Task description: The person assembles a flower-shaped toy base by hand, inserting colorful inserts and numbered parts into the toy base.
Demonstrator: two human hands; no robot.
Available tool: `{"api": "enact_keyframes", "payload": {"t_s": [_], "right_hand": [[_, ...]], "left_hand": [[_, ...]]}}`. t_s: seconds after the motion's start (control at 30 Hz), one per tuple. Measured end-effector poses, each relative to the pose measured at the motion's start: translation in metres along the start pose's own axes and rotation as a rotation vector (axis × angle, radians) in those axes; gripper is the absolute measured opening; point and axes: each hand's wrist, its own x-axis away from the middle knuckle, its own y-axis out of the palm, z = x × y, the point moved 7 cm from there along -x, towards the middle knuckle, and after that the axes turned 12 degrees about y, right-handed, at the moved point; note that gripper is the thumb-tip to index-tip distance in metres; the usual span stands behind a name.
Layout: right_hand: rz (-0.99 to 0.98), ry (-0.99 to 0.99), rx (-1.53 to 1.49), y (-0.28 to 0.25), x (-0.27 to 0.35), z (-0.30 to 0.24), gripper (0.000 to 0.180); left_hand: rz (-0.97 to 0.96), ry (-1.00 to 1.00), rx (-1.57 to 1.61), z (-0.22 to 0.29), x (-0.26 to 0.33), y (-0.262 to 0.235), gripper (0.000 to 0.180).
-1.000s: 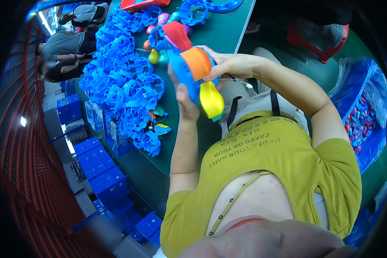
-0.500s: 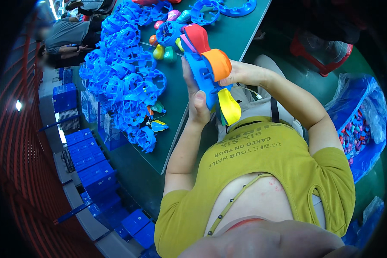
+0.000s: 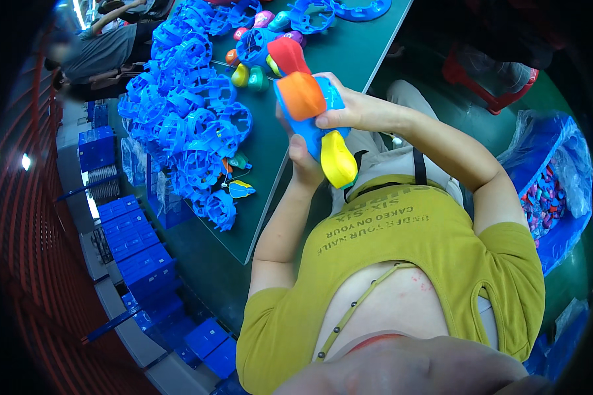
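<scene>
Between my hands is a blue plastic toy ring (image 3: 302,131) fitted with rounded coloured pieces. A red piece (image 3: 288,55), an orange piece (image 3: 301,95) and a yellow piece (image 3: 337,160) face up along it. My left hand (image 3: 303,161) grips the ring from the left, thumb on its near side and the other fingers mostly hidden. On the other side, my right hand (image 3: 344,108) is closed on the ring, its thumb beside the orange piece. Next to the toy, another blue ring (image 3: 257,46) lies on the table among loose coloured pieces, such as a green one (image 3: 257,79).
Many blue plastic rings (image 3: 184,112) are heaped on the green table (image 3: 260,171). A blue-and-yellow piece (image 3: 240,189) lies at their near edge. To the right stand a lined blue bin (image 3: 566,224) of small coloured parts and a red basket (image 3: 494,99). People (image 3: 102,52) work at far left.
The toy has turned in my hands, so the orange piece now faces up more squarely and has shifted left. My right thumb has moved to the left with it.
</scene>
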Motion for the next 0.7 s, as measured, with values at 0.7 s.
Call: {"api": "enact_keyframes", "payload": {"t_s": [0.7], "right_hand": [[0.048, -0.295, -0.222, -0.004, 0.008, -0.006, 0.104]], "left_hand": [[-0.107, 0.187, -0.004, 0.050, -0.021, 0.046, 0.096]]}}
